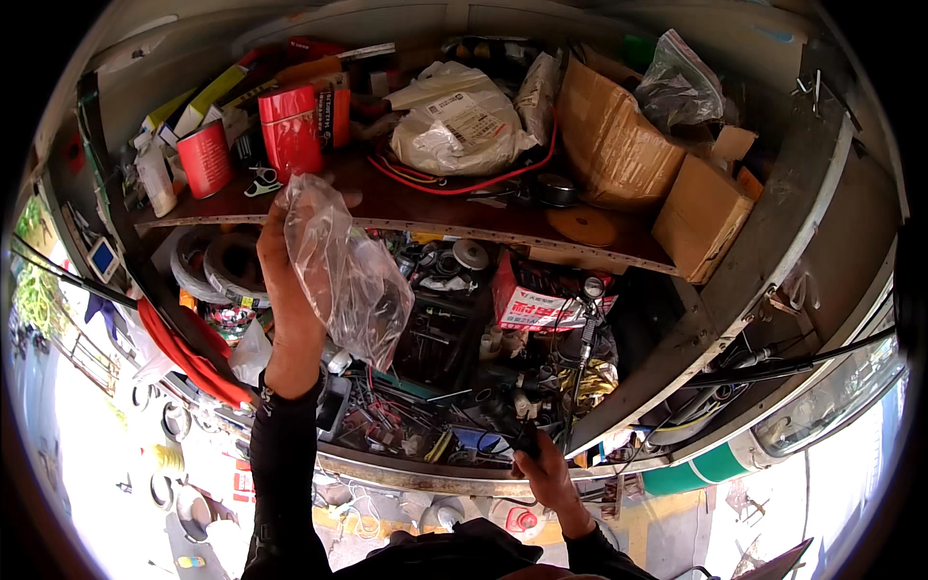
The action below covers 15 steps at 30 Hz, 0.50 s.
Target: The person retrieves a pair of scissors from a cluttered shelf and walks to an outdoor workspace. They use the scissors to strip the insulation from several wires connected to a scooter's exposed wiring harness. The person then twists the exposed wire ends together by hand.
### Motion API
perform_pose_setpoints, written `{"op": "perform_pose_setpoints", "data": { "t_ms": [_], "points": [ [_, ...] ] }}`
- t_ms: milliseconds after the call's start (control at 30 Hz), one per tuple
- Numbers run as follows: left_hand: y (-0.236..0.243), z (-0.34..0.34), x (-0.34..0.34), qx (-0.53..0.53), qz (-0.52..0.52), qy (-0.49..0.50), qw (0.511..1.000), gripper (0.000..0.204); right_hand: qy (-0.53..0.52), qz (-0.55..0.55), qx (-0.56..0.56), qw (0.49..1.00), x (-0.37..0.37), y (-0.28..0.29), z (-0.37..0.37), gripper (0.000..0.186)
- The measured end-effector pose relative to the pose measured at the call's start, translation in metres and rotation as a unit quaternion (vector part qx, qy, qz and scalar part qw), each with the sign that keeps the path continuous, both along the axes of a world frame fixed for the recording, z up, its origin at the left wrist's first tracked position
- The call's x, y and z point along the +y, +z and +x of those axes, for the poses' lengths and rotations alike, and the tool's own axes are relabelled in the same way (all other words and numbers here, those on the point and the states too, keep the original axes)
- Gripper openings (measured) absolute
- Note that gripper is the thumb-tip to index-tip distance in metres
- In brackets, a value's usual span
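Observation:
Raised in front of the upper shelf, my left hand [290, 261] is closed on a crumpled clear plastic bag [353, 280], which hangs down to the right of it over the lower compartment. My right hand [546, 474] is lower and to the right, at the front edge of the compartment, gripping a black object [512, 425] that looks like a tool; its exact kind is unclear. A chrome rod-like tool with a round fitting [588, 324] stands just above that hand, among cables and loose parts.
The upper shelf [619, 242] holds red cans [205, 159], a white plastic-wrapped bundle [454, 126] and cardboard boxes [701, 213]. Below lie coiled hoses [193, 261], red tubing [193, 362], a red-and-white box [541, 300] and jumbled tools. A metal frame [754, 271] borders the right side.

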<state>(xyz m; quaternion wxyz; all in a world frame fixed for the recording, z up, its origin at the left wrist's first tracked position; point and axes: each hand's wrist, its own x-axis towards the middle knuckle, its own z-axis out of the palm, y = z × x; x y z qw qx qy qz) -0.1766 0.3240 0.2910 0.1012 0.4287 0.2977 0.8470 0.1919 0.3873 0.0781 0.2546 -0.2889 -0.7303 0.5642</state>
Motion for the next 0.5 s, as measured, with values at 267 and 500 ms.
{"op": "perform_pose_setpoints", "data": {
  "t_ms": [267, 500],
  "points": [
    [0.174, 0.092, 0.132, 0.272, 0.242, 0.478, 0.8, 0.029, 0.003, -0.23, 0.08, 0.97, -0.034, -0.045, 0.037, 0.04],
    [0.197, 0.19, 0.266, 0.479, 0.302, 0.471, 0.676, 0.022, -0.067, -0.204, 0.031, 0.976, -0.058, -0.054, 0.075, 0.044]
  ]
}}
